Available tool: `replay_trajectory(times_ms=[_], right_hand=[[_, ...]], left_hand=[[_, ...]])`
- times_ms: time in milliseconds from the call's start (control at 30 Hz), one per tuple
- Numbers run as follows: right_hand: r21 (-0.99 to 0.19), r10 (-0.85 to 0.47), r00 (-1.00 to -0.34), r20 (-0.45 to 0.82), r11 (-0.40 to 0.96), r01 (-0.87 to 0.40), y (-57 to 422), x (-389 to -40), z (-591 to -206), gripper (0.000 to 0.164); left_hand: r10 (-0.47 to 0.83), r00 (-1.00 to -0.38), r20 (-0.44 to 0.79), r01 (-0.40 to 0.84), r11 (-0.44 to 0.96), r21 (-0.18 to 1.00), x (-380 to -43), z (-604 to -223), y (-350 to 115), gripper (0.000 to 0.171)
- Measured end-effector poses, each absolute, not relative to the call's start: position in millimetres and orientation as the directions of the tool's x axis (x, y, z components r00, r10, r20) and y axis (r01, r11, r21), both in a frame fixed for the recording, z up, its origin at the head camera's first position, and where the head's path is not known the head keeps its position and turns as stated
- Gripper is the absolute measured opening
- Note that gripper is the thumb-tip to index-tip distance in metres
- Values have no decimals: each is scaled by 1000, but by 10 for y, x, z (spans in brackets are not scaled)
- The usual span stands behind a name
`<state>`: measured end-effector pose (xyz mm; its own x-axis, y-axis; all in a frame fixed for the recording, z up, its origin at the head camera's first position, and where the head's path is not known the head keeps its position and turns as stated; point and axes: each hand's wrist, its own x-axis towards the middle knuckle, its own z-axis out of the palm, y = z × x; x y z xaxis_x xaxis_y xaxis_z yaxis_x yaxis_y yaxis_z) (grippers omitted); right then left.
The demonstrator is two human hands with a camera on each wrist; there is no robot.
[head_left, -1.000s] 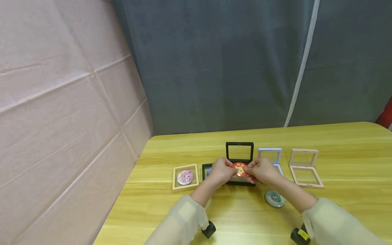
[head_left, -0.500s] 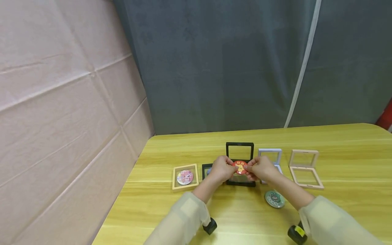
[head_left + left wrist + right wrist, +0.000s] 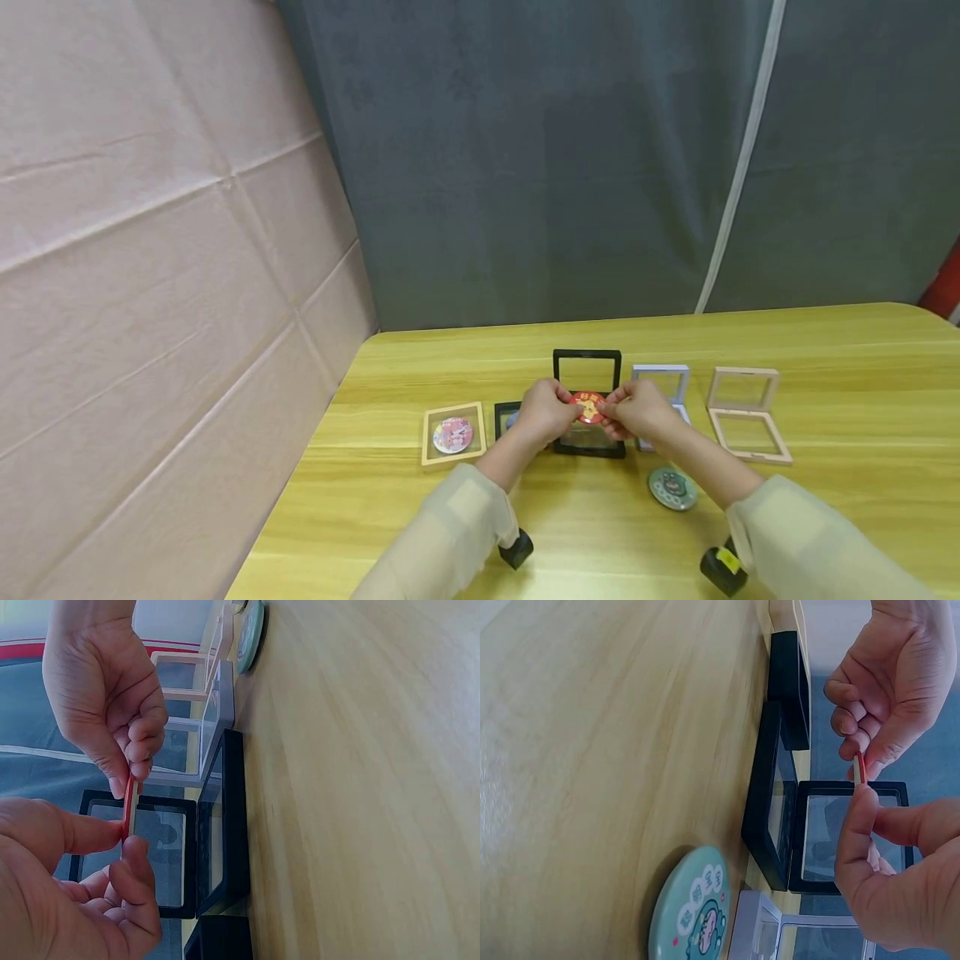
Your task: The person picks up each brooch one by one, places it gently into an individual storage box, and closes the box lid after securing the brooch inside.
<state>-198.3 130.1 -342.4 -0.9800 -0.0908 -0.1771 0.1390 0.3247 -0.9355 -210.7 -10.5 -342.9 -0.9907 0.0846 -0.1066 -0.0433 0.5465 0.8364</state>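
Observation:
Pinched between both hands is a round red badge with a yellow figure on it. My left hand grips its left edge with thumb and fingers; my right hand pinches the right edge. Both wrist views show the badge edge-on, as a thin red and white strip, apart from the table. Below it lies the lower half of a black display frame, hinged wide with its other half standing upright behind. Clear film spans the lower half. The fingertips cover parts of the badge.
Left of the hands lie a yellow frame holding a pink badge and another black frame, partly hidden by the left hand. To the right stand an unfolded lilac frame and a beige one. A green badge lies nearer.
The red badge and both hands have shifted slightly away from the body, and the badge's tilt has changed a little. Both hands keep their grip. The frames on the table stay put.

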Motion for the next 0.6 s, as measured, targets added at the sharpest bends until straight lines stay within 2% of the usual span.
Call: replay_trajectory(times_ms=[600], right_hand=[[-939,-67,-983,-173,313,144,1293,-2034,-3465,13]], left_hand=[[71,-995,-73,-15,608,794,-2172,-3482,-91,16]])
